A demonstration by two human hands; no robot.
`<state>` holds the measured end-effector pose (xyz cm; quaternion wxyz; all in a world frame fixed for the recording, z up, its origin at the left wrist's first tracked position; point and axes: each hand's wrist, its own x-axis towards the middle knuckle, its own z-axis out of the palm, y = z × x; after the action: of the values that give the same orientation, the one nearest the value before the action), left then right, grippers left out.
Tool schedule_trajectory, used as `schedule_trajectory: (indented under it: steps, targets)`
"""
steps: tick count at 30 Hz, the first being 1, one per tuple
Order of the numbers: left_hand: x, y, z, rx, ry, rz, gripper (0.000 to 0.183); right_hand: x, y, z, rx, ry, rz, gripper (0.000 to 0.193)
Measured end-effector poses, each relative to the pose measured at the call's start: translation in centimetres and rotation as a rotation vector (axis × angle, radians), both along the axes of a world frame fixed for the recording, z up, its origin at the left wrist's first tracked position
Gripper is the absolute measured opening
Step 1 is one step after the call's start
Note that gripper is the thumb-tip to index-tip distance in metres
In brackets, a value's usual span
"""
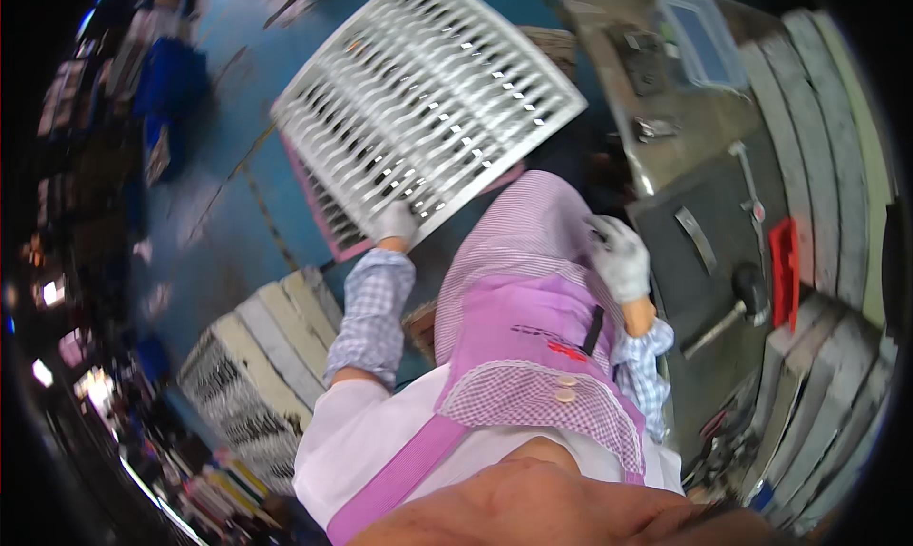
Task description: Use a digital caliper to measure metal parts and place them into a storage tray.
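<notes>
A large white slotted tray [428,99] lies tilted across the upper middle, with rows of small shiny metal pieces in some slots. A pink-rimmed tray [319,199] shows beneath its left side. My left hand [395,224], in a white glove, grips the near edge of the white tray. Beside my lap, near the bench edge, my right hand [620,258] is also gloved. Its fingers are loosely bent and apart, and I see nothing in them.
On the right bench [656,208] lie a black-headed mallet [749,294], a flat metal strip [696,240], a wrench-like tool [748,180] and a red holder [784,270]. A clear plastic bin [702,42] stands farther back. Stacked trays [271,337] are at my left.
</notes>
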<state>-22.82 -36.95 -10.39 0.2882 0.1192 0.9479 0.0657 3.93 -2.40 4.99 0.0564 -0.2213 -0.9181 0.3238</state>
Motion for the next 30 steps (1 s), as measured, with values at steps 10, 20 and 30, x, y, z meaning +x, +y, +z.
schedule_trajectory:
  steps: [10, 20, 30]
  targets:
    - [10.0, 20.8, 14.0, 0.723, -0.104, -0.728, 0.032, 0.3, -0.1, 3.0, -0.033, -0.084, -0.025, 0.043]
    - [18.5, 33.0, 14.1, 0.909, -0.004, -0.599, 0.038, 9.9, 10.6, 3.4, -0.465, 0.164, -0.85, 0.025]
    - [22.5, 37.2, 11.9, 0.836, 0.339, -0.999, 0.065, 15.3, 11.2, -0.2, -0.42, 0.38, -1.038, 0.021]
